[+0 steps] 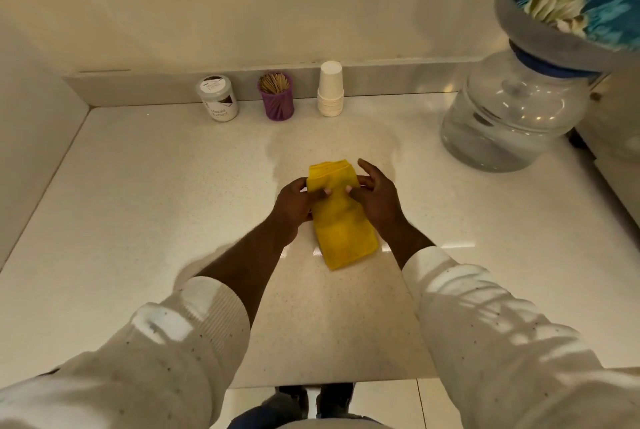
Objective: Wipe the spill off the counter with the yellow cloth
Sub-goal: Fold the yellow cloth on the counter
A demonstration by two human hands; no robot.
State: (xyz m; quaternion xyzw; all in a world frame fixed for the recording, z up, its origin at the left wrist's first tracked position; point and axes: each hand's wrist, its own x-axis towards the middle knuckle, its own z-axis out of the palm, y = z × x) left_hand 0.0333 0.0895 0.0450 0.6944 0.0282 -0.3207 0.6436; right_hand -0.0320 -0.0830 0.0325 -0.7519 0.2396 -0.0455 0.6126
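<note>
Counter [138,207] pale, wet sheen mid-back. Water jug [512,117] stood far right. Yellow cloth [341,224] lay folded at centre. Left hand [294,202], right hand [375,195] pinched cloth's far end, fingers clamped on fabric.

Kitchen or pantry corner, likely a home or small office. Pale speckled counter [138,186] with a low backsplash against plain walls. Along the back: a jar [217,98] labelled extract, a purple toothpick holder [277,97], stacked paper cups [330,89]. Large water jug [509,117] at right (flowered cloth cover on top). Tiled floor below.
</note>
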